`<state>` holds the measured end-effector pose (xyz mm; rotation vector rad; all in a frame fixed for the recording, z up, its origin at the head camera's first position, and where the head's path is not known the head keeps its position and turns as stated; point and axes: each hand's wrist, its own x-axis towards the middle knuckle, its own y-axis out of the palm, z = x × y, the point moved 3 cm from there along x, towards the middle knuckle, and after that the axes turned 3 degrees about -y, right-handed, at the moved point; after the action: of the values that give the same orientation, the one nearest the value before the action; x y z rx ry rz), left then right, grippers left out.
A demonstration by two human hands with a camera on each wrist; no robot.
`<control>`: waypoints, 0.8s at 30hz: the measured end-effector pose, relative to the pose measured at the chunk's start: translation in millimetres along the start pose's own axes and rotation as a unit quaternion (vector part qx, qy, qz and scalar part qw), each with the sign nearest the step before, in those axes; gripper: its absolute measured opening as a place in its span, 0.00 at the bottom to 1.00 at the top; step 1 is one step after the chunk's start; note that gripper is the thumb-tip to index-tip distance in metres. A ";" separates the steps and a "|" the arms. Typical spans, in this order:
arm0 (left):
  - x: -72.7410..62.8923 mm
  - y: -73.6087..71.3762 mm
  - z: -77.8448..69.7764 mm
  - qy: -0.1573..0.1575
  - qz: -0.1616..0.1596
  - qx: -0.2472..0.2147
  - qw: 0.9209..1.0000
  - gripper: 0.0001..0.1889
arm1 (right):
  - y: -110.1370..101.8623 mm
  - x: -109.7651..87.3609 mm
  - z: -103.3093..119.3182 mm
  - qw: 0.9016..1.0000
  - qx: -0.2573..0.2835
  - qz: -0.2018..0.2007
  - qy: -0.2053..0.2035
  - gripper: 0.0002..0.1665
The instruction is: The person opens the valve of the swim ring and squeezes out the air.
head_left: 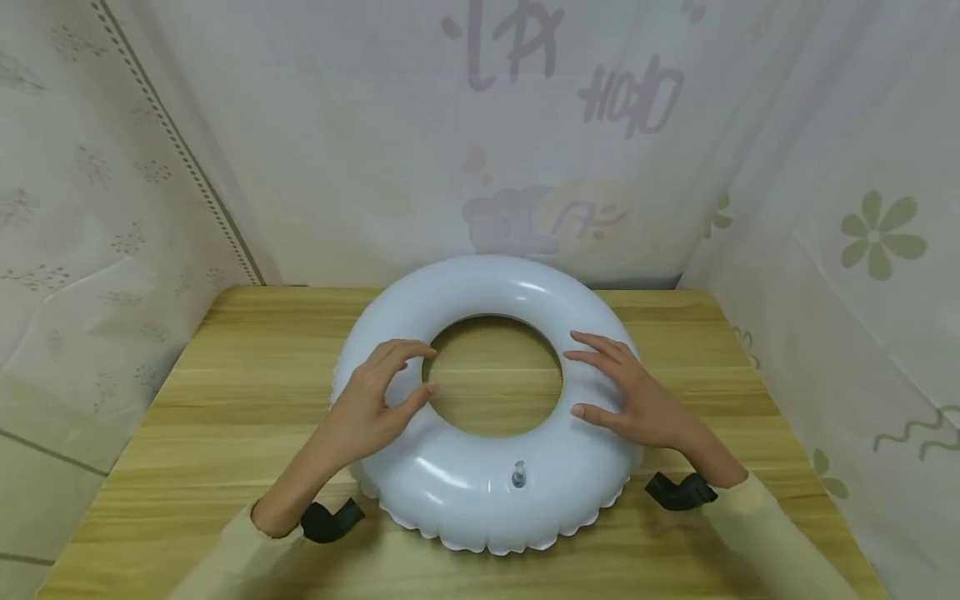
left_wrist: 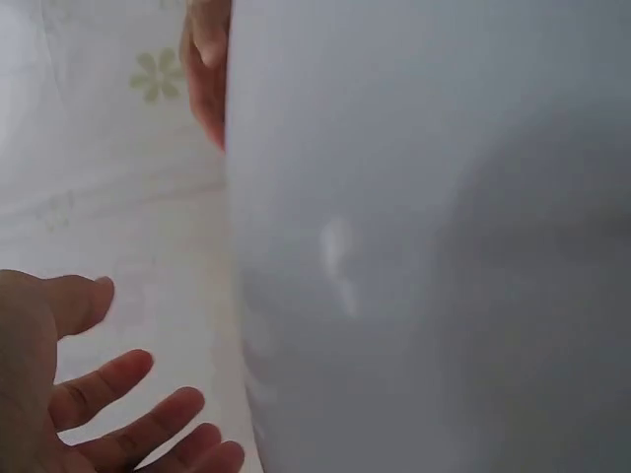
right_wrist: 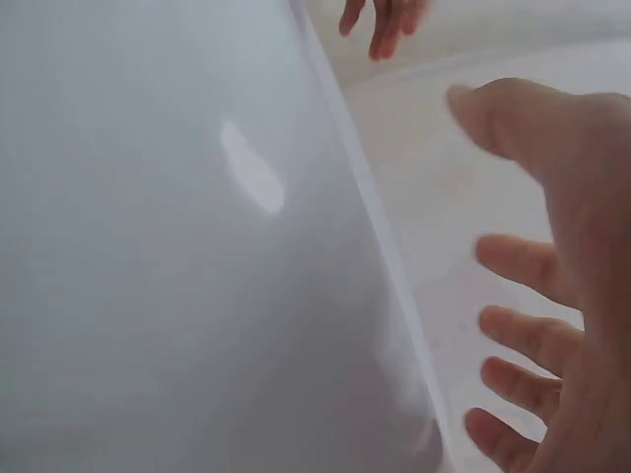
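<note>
A white inflatable swim ring (head_left: 465,475) lies on the table, with a wavy seam along its outer edge. Its small clear valve (head_left: 519,477) stands up on the near side of the tube. Over the ring's left side hovers my left hand (head_left: 375,404), thumb and fingers apart and pointing toward the hole. My right hand (head_left: 633,396) is over the right side, fingers spread and holding nothing. In the left wrist view, the left hand (left_wrist: 113,419) shows loosely bent fingers beside the ring's glossy wall (left_wrist: 365,227). The right wrist view shows the right hand (right_wrist: 567,276) likewise spread beside the tube.
Beneath the ring is a wood-grain table (head_left: 225,400). Pale printed cloth (head_left: 360,150) hangs behind it and along both sides. A black band (head_left: 330,521) sits at the left wrist, another black band (head_left: 678,492) at the right.
</note>
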<state>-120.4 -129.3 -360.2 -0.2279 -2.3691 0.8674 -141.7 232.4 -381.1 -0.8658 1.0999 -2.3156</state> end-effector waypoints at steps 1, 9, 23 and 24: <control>0.4 -3.8 5.4 -0.003 -0.008 0.005 1.000 0.24 | -2.1 -0.2 -3.7 1.000 -0.001 -0.003 0.007 0.45; 1.3 -25.4 45.7 -0.061 -0.023 0.020 0.998 0.32 | -13.9 -2.6 -32.8 0.997 -0.023 -0.027 0.070 0.45; -8.4 -7.4 96.4 -0.120 0.072 0.071 0.988 0.45 | 7.1 -6.7 -69.4 0.987 -0.018 -0.021 0.161 0.51; -8.9 -5.2 96.9 -0.125 0.078 0.078 0.986 0.46 | 8.7 -7.8 -70.1 0.985 -0.016 -0.020 0.170 0.52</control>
<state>-170.3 -187.9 -420.0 -0.2559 -2.5214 1.2134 -183.8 269.1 -425.2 -0.5156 1.2674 -2.5496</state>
